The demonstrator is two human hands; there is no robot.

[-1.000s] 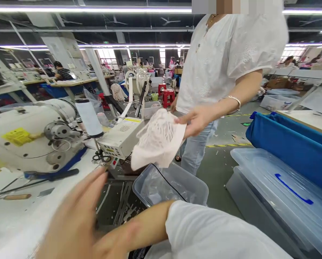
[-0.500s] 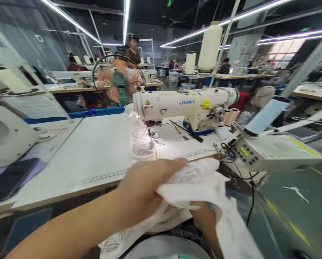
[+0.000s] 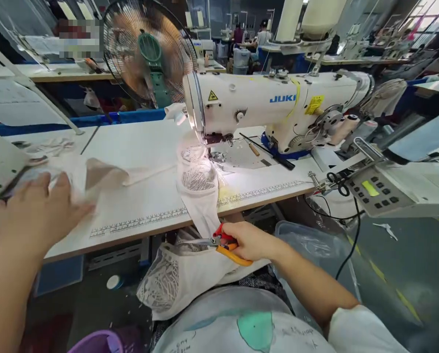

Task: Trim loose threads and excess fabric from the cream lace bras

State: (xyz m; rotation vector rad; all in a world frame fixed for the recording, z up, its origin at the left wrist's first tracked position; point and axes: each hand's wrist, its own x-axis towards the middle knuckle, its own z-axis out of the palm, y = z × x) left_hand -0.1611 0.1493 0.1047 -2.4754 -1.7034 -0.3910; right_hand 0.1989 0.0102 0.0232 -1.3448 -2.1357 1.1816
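Note:
My right hand [image 3: 251, 240] is closed around scissors [image 3: 225, 243] with red and orange handles, blades pointing left. Beneath the blades, a white bra [image 3: 194, 277] with lace cups lies over my lap. Fabric runs up from there to a lace cup [image 3: 197, 176] at the needle of the white sewing machine [image 3: 249, 100]. My left hand [image 3: 36, 211], blurred, is over the left of the table with its fingers spread. Just beyond it, a blurred pale cloth piece [image 3: 105, 174] is above the tabletop; whether the hand touches it is unclear.
A fan [image 3: 149, 54] stands behind the white table [image 3: 138, 196], which has a ruler strip along its front. A control box [image 3: 381, 191] is at the right, above a clear plastic bin [image 3: 315, 240]. A purple bin [image 3: 98, 342] sits low at left.
My left hand has gone from the white fabric before me to the far left of the table. My right hand, earlier behind the fabric, now shows with scissors. The view has tilted down.

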